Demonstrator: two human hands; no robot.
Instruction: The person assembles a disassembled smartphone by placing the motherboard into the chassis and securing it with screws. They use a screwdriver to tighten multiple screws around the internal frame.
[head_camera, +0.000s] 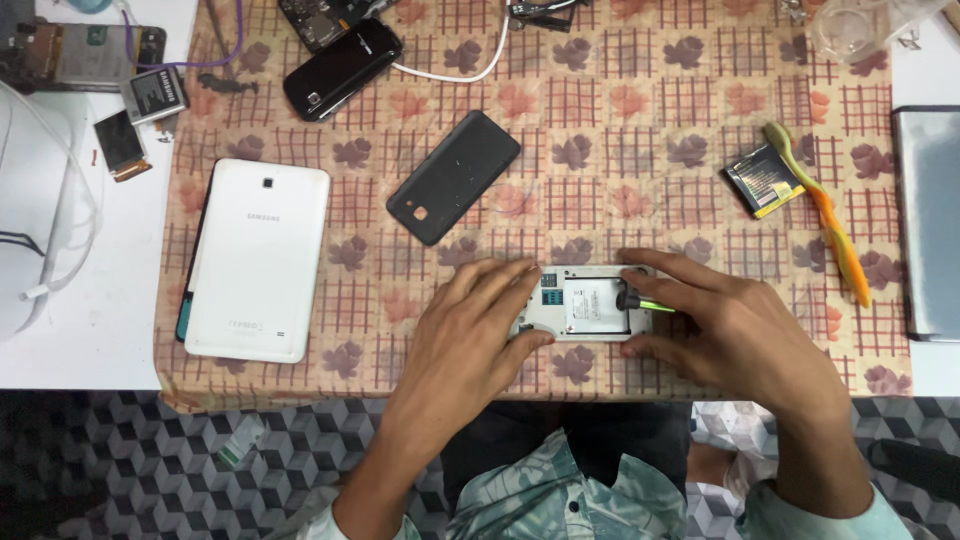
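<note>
An opened white phone (585, 305) lies face down on the patterned cloth (620, 150) near the table's front edge, its back cover off and its insides showing. My left hand (470, 325) rests on the phone's left end, fingers pressing it down. My right hand (735, 325) grips a small screwdriver (640, 301) with a green shaft and black tip, the tip set on the phone's right part. A black back cover (453, 176) lies apart, up and to the left of the phone.
A white tablet (258, 258) lies face down at left. A black phone (342, 68), cables and phone parts sit at the back. A battery (764, 180) and an orange-green toothbrush (822, 210) lie at right, beside a grey device (928, 220).
</note>
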